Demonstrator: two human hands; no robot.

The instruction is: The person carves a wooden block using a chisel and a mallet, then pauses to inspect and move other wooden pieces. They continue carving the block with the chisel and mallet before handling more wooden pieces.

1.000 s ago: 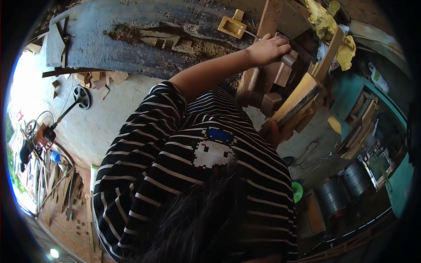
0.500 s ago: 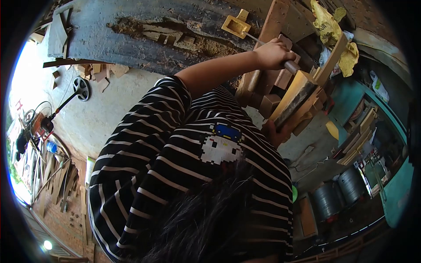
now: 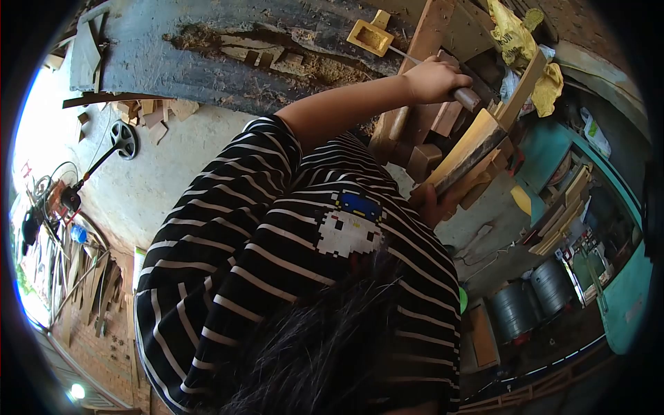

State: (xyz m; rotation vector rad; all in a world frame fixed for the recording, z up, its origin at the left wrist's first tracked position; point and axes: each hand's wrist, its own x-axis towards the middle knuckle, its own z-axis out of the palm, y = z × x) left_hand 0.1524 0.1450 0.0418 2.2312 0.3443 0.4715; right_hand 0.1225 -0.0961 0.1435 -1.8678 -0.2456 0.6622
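My left hand (image 3: pixel 437 79), its fingers closed, grips a wooden-handled tool; the brown handle (image 3: pixel 467 99) sticks out to the right of the fist. On the other side of the fist a thin metal rod (image 3: pixel 408 57) runs in line with the handle, up to a yellow box-like piece with a hollow (image 3: pixel 371 38). Just below the handle's end stands a tilted light-brown wood block (image 3: pixel 465 149) with a dark side face. Low on that block are the fingers of my right hand (image 3: pixel 430 203), curled against the wood; the shirt hides the rest of that hand.
A large dark slab (image 3: pixel 145 52) with a ragged, chip-filled hollow lies across the top. Wood scraps (image 3: pixel 158 119) are on the floor to the left. Yellow sacking (image 3: pixel 513 38), a green cabinet (image 3: pixel 546 152) and metal drums (image 3: pixel 513 311) are on the right.
My left hand has moved slightly right and the tool handle's end sits farther right, close over the wood block. The whole view has shifted a little.
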